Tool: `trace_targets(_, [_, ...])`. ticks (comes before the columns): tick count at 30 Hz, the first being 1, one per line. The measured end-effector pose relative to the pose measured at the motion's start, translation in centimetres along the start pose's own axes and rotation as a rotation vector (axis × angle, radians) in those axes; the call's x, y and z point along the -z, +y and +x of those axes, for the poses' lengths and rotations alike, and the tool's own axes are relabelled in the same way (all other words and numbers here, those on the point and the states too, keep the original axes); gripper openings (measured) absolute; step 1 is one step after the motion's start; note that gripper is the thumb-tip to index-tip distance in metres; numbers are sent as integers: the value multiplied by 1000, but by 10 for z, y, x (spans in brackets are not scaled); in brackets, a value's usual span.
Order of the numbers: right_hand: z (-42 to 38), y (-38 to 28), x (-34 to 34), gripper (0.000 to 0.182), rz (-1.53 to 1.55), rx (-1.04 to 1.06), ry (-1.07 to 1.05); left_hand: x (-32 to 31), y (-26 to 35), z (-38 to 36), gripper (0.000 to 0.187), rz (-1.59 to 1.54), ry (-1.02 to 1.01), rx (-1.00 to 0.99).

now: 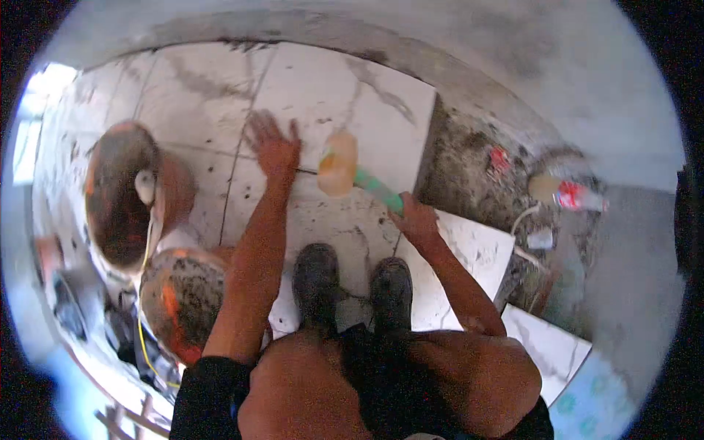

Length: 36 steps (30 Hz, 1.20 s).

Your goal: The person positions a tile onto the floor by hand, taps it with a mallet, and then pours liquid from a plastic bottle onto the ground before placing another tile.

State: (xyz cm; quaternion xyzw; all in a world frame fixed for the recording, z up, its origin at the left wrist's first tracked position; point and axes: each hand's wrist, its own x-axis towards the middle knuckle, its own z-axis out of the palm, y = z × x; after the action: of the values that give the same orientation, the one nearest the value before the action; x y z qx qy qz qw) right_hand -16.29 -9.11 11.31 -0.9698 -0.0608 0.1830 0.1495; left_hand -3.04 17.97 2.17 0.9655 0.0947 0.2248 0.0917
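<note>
Currently your left hand lies flat, fingers spread, on the tile, while your right hand grips the green handle of the rubber mallet, whose head hovers over that tile beside the left hand. Tap lightly and evenly, clear of your fingers, working toward the tile's edges.

Floor tiles: glossy white marble-look, smooth, dusty. Mallet: pale rubber-looking head, green plastic-looking handle. Buckets at the floor's left edge: orange plastic, caked in rough grey mortar. Bare bed at the tiles' right edge: coarse, matt. Boots: dull, mortar-crusted.
</note>
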Motion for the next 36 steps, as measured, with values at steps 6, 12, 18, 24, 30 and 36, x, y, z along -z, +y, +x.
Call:
trace_targets(6, [-8,10,1,46,181,-131,139,0,9,-6,68,93,-85,-18])
trace_targets(12, [-2,40,9,46,428,-141,429,6,67,-25,63,14,-161,-360])
trace_targets(18, [0,50,22,44,331,-225,327,0,65,-25,61,27,-171,-312])
trace_targets(24, [20,43,10,41,200,-208,272,6,69,-24,59,-6,-164,-291])
trace_targets(30, [24,30,2,37,176,-183,253,6,69,-24,59,2,-191,-297])
trace_targets(36, [35,13,5,37,229,-87,442,10,68,-24,58,33,-206,-310])
